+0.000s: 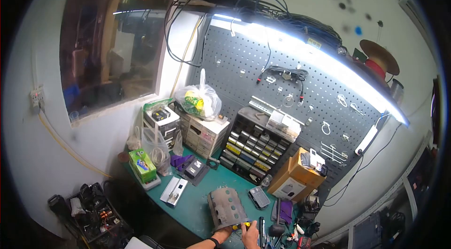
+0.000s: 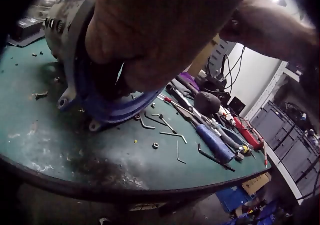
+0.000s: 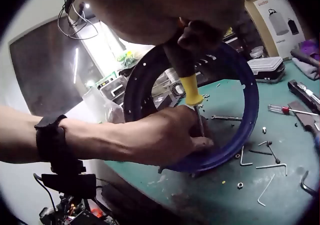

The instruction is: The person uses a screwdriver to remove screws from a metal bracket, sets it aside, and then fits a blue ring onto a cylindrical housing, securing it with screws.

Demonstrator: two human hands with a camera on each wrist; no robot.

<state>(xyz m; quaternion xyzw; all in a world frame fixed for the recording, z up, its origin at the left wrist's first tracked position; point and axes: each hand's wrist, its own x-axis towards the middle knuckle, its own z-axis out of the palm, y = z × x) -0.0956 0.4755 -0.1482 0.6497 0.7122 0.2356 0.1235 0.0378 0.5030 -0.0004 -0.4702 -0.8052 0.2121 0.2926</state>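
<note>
A grey perforated cylindrical housing (image 1: 225, 206) with a blue ring (image 3: 245, 110) on its end lies on its side on the green bench (image 1: 197, 202). My left hand (image 3: 155, 140), with a black watch on its wrist, grips the ring's lower rim, fingers curled over the edge. My right hand (image 3: 165, 10) holds a yellow-and-black screwdriver (image 3: 189, 87) from above. Its shaft points down inside the ring, right beside the left fingertips. In the left wrist view the left hand (image 2: 160, 30) covers most of the blue ring (image 2: 117, 112), and the right hand (image 2: 270, 25) is at the upper right.
Several Allen keys (image 2: 170, 135), small nuts, a blue-handled tool (image 2: 215, 142) and a black mallet head (image 2: 206, 102) lie on the bench right of the ring. The bench's front edge (image 2: 100, 180) is close. Drawer cabinets (image 1: 249, 148) and a cardboard box (image 1: 296, 178) stand against the pegboard.
</note>
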